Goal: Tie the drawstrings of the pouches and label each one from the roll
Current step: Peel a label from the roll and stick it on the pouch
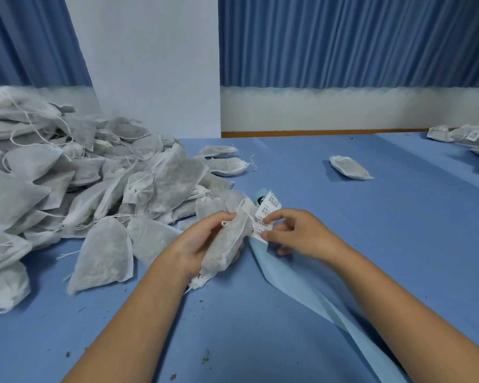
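My left hand grips a white drawstring pouch filled with dark material, its gathered neck pointing down toward me. Just to its right, my right hand pinches a white barcode label at the edge of the label roll. The roll's pale blue backing strip trails across the blue table toward the lower right. The label lies close against the pouch's upper end; whether it touches the pouch I cannot tell.
A large heap of white pouches fills the left side of the blue table. Single pouches lie at the middle back and right. Labelled pouches sit at the far right edge. Blue curtains hang behind.
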Motion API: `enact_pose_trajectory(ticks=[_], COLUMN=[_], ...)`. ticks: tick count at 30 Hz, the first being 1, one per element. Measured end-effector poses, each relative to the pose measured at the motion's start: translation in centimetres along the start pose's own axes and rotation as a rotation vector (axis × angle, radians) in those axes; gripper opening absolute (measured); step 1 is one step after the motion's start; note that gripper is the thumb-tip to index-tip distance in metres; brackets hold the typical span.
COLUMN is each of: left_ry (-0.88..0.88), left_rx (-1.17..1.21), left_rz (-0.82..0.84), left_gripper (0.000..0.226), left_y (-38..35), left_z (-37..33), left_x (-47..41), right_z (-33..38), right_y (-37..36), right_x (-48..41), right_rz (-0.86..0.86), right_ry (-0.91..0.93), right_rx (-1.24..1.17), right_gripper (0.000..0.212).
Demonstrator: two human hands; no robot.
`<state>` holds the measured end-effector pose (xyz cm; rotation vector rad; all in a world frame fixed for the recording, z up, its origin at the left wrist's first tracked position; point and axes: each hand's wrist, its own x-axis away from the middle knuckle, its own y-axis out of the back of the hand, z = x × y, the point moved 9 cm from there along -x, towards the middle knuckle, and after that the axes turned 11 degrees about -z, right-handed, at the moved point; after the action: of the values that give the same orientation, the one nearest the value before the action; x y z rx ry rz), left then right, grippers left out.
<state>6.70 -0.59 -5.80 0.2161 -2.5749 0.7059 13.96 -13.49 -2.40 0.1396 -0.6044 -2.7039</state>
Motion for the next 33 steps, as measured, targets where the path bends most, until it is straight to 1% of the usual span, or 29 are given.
enact_pose_trajectory(ticks=[4, 6, 10, 12, 14, 16, 19, 23, 26, 27, 31, 33], left_ry=[0.004, -0.004, 0.022, 0.042, 0.04, 0.039, 0.045, 0.03, 0.03, 0.028, 0.023, 0.029], left_rx=[0.036, 0.048, 0.1, 0.149, 0.169, 0.176, 0.179, 0.144, 0.133, 0.125, 0.122, 0.142], left_rz=[0.013, 0.016, 0.039, 0.051, 0.066, 0.083, 0.099, 0.123, 0.159, 0.173, 0.191, 0.166], left_gripper=[0.018, 0.017, 0.015, 0.022, 0.02, 0.02, 0.025, 0.022, 0.041, 0.043, 0.032, 0.034], left_y=[-0.1, 0.0, 0.0, 0.1, 0.1, 0.0, -0.1, -0.5, -0.9, -1.0, -0.9, -0.5], left_z=[0.0, -0.1, -0.1, -0.1, -0.1, -0.1, -0.1, -0.2, -0.2, -0.2, -0.3, -0.3], left_x=[0.0, -0.1, -0.2, -0.2, -0.2, -0.2, -0.1, 0.3, 0.4, 0.4, 0.5, 0.2], right_z=[1.5, 1.9, 2.5, 2.8, 2.9, 2.9, 3.0, 2.9, 2.9, 3.1, 3.5, 3.7], right_y=[0.4, 0.4, 0.5, 0.6, 0.6, 0.4, 0.2, 0.2, 0.3, 0.2, 0.2, 0.3], right_x=[0.1, 0.2, 0.5, 0.7, 0.8, 1.0, 1.0, 0.8, 0.8, 0.9, 1.3, 1.4], right_rz=[-0.066, -0.083, -0.126, -0.152, -0.182, -0.202, -0.212, -0.225, -0.226, -0.224, -0.234, -0.242], right_ry=[0.179, 0.241, 0.317, 0.348, 0.383, 0.409, 0.445, 0.434, 0.445, 0.458, 0.494, 0.51], right_rx=[0.135, 0.181, 0.237, 0.244, 0.289, 0.325, 0.347, 0.381, 0.366, 0.361, 0.36, 0.362], right_gripper=[0.018, 0.015, 0.015, 0.019, 0.023, 0.024, 0.022, 0.024, 0.02, 0.019, 0.016, 0.014])
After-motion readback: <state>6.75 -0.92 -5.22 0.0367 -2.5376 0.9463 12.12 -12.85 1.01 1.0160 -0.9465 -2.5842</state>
